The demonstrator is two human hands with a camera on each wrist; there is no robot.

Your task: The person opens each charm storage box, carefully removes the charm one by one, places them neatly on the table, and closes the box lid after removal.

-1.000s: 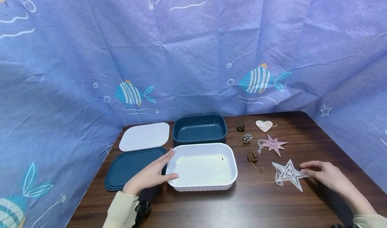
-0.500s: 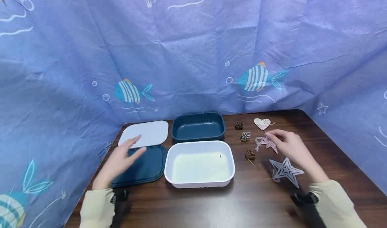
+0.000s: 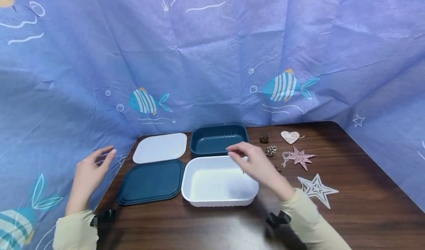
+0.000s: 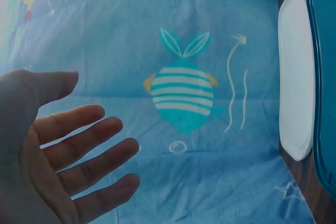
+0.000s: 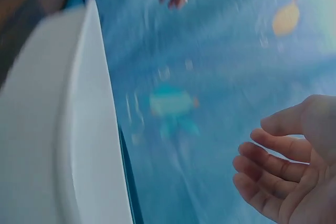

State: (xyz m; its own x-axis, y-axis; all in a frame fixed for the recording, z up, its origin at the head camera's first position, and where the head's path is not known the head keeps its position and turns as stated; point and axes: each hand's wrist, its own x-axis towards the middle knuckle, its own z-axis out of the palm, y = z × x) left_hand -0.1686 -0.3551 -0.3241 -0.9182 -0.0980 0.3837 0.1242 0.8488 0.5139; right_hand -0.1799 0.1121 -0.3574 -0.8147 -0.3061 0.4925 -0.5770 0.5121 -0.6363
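Note:
My left hand [image 3: 89,174] is raised at the left, over the table's left edge, its fingers relaxed and holding nothing. The left wrist view shows the same hand [image 4: 79,150] with fingers spread before the curtain. Above the far right corner of a white rectangular container [image 3: 216,202] hovers my right hand [image 3: 257,162], thumb and fingers loosely bent. Nothing lies between those fingers in the right wrist view, where the hand [image 5: 294,166] is apart from the white container's wall [image 5: 97,129]. Behind it stands a dark blue container [image 3: 217,143]. My right hand partly hides a brown pinecone [image 3: 279,167].
A white lid [image 3: 161,148] and a dark blue lid [image 3: 151,181] lie on the left. On the right are a dark pinecone [image 3: 264,138], a white-tipped pinecone [image 3: 270,150], a heart ornament [image 3: 290,137], a pink star [image 3: 300,157] and a white star [image 3: 317,190].
My left hand has left the white container's side and moved left past the lids. My right hand has gone from the white star, over the pink star, leftward to above the white container.

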